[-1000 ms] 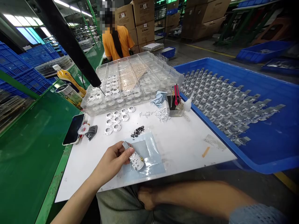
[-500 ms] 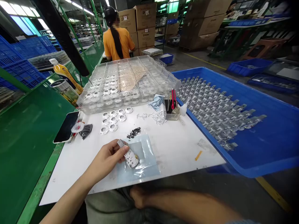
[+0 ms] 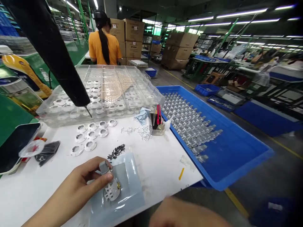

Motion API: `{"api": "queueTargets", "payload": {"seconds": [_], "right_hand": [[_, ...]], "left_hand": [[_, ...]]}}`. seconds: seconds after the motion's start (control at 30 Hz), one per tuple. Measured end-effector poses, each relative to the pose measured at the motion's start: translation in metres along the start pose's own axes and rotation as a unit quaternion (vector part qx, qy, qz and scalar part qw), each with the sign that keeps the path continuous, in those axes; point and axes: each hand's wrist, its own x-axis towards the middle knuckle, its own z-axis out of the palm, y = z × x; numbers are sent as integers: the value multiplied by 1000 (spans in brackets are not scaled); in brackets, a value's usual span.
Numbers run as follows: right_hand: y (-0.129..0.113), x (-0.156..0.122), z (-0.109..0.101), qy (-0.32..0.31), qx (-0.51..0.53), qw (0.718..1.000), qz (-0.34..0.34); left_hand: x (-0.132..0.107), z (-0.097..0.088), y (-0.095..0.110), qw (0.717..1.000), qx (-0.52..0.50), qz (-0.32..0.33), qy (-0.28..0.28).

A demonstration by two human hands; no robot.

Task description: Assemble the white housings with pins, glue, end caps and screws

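Note:
My left hand [image 3: 80, 186] is closed on a small white part with a grey end [image 3: 110, 187], gripping it between thumb and fingers. It holds the part down on a clear plastic bag [image 3: 129, 192] near the front of the white table [image 3: 156, 164]. Just beyond the part lies a small heap of black screws [image 3: 115, 152]. At the bottom edge my right hand or forearm [image 3: 182, 214] shows only as a blur below the table edge, and its fingers cannot be made out.
Several metal rings [image 3: 87, 138] and small silver pieces [image 3: 142, 130] lie mid-table before a clear compartment tray [image 3: 104, 91]. A black tool [image 3: 54, 56] hangs over them. A blue bin [image 3: 236, 170] of metal parts stands right, a phone [image 3: 16, 148] left. A person in orange [image 3: 103, 47] stands beyond.
The camera has tilted up and swung right, so the table sits lower in view. My left hand keeps hold of the white part on the bag. My right arm has shifted right and blurred.

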Motion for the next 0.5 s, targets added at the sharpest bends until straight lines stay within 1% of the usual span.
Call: {"api": "queueTargets", "payload": {"seconds": [0.03, 0.07, 0.1, 0.13, 0.17, 0.2, 0.23, 0.3, 0.37, 0.43, 0.5], "right_hand": [[-7, -3, -23, 43, 6, 999, 12], [-10, -1, -44, 175, 17, 983, 61], [-8, 3, -64, 345, -22, 934, 86], [-2, 11, -81, 493, -84, 862, 86], [7, 20, -96, 543, -110, 828, 83], [19, 30, -108, 560, -121, 815, 88], [32, 40, -118, 563, -125, 811, 92], [56, 59, -133, 559, -121, 814, 100], [70, 71, -142, 555, -111, 818, 104], [71, 77, -146, 564, -99, 813, 100], [61, 77, -140, 591, -82, 798, 81]], "left_hand": [[1, 2, 0, 1000, -8, 3, 3], [2, 4, -1, 1000, -21, 5, 8], [3, 7, -1, 999, -37, 8, 17], [3, 10, -2, 998, -53, 11, 31], [3, 13, -4, 997, -67, 13, 47], [3, 15, -7, 995, -78, 14, 62], [3, 17, -11, 994, -84, 14, 74], [2, 18, -20, 992, -89, 12, 83], [1, 15, -31, 993, -90, 9, 80], [1, 11, -38, 993, -92, 10, 73], [1, 8, -40, 993, -99, 13, 66]]}}
